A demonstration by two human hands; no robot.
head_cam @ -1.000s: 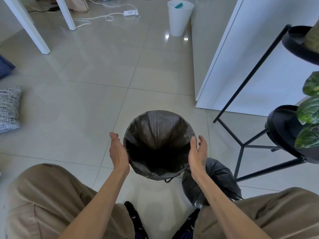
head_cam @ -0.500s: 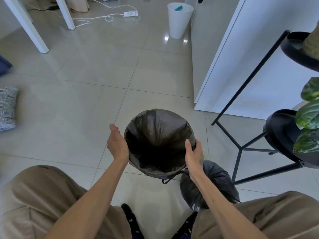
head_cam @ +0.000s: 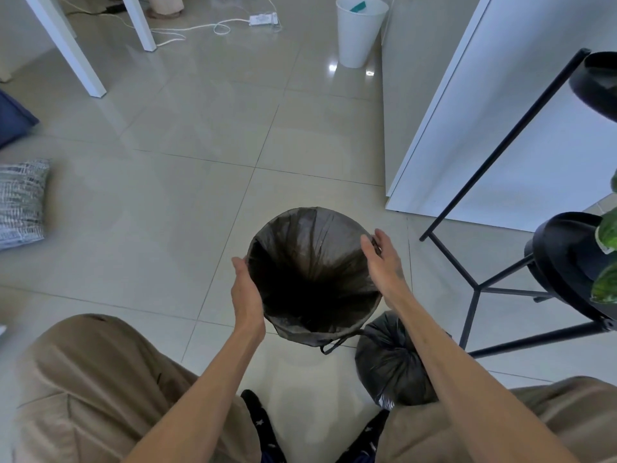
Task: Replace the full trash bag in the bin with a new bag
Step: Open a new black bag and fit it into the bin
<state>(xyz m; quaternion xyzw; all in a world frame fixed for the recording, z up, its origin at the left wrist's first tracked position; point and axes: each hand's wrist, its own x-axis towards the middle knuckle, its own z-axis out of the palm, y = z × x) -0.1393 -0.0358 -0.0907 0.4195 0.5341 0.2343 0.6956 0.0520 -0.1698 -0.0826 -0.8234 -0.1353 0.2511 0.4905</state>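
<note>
**New liner seated, hands working the rim**

Nearest, between the person's knees and to the right, the tied-off full trash bag (head_cam: 397,365) sits on the tile floor (head_cam: 173,208), knotted at the top and bulging; it looks soft and moderately heavy, best lifted by the knot. Just beyond it stands the bin (head_cam: 314,275), lined with a thin black new bag (head_cam: 310,248) folded over its rim, a drawstring loop (head_cam: 334,344) dangling at the near side. The left hand (head_cam: 245,292) lies flat against the bin's left edge, fingers extended, gripping nothing firmly. The right hand (head_cam: 384,259) is loosely open at the right rim, fingertips touching the film. The film looks light, slippery and easily torn, so it should be pinched at the folded hem. Further off stand a plant stand (head_cam: 474,285), a white cabinet (head_cam: 500,135) and a white wastebasket (head_cam: 359,31).
</note>
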